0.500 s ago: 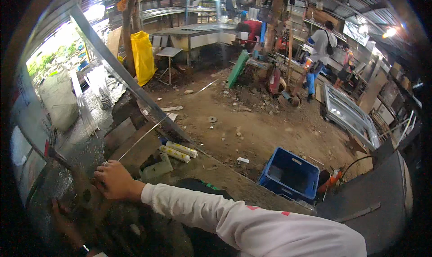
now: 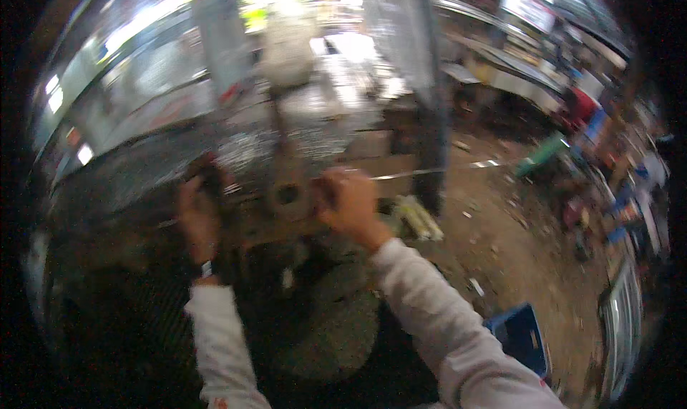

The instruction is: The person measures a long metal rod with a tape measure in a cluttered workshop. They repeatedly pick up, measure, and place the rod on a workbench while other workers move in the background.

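My right hand (image 2: 351,205) is closed on the near end of a long, thin, pale strip (image 2: 408,173), which runs off to the right over the ground. Opposite it, my left hand (image 2: 197,219) curls around a dark object (image 2: 209,176), too blurred to name. Between the two hands stands a brownish metal piece with a round hole (image 2: 288,207), apart from my fingers as far as the blur shows. Beyond it lies a shiny, silvery sheet surface (image 2: 308,126).
Yellowish tubes (image 2: 421,219) lie right of my right hand. A tall metal post (image 2: 429,123) rises behind them. On the dirt floor at lower right sits a blue crate (image 2: 519,334). Farther off are a green panel (image 2: 542,155), a workbench (image 2: 508,69) and a metal frame (image 2: 622,323).
My view has swung left, so the scene shifted right and blurred. My left hand, formerly dim at the lower edge, now shows plainly with the dark object. My right hand still grips the strip.
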Tool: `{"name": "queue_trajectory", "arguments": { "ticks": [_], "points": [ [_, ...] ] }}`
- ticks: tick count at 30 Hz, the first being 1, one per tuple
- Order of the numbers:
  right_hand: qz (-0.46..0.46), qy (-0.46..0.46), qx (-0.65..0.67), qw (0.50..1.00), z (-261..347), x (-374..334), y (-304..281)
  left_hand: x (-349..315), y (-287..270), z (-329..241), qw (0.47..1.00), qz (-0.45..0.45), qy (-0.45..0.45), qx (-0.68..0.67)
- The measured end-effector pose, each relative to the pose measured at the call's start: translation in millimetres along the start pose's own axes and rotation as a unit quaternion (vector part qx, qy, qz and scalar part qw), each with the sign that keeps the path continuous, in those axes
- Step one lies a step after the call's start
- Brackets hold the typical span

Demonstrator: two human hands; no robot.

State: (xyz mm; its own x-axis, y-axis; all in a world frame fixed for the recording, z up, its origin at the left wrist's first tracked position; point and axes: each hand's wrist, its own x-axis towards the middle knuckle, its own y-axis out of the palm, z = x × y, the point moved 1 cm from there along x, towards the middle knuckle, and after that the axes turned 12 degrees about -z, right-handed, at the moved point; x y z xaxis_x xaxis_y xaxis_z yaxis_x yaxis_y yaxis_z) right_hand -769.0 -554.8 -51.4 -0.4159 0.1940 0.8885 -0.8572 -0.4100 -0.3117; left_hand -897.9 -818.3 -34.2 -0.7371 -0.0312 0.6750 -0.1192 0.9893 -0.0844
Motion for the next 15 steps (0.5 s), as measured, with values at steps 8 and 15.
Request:
{"name": "queue_trajectory", "arguments": {
  "ticks": [8,15],
  "points": [
    [-0.033,-0.016,-0.028,0.999,5,6,4,3,9,-35,0.885,0.032,-0.156,-0.437],
    [-0.021,-0.01,-0.01,1.0,0,-1,5,-3,4,11,0.847,0.042,-0.162,-0.505]
  ]
}}
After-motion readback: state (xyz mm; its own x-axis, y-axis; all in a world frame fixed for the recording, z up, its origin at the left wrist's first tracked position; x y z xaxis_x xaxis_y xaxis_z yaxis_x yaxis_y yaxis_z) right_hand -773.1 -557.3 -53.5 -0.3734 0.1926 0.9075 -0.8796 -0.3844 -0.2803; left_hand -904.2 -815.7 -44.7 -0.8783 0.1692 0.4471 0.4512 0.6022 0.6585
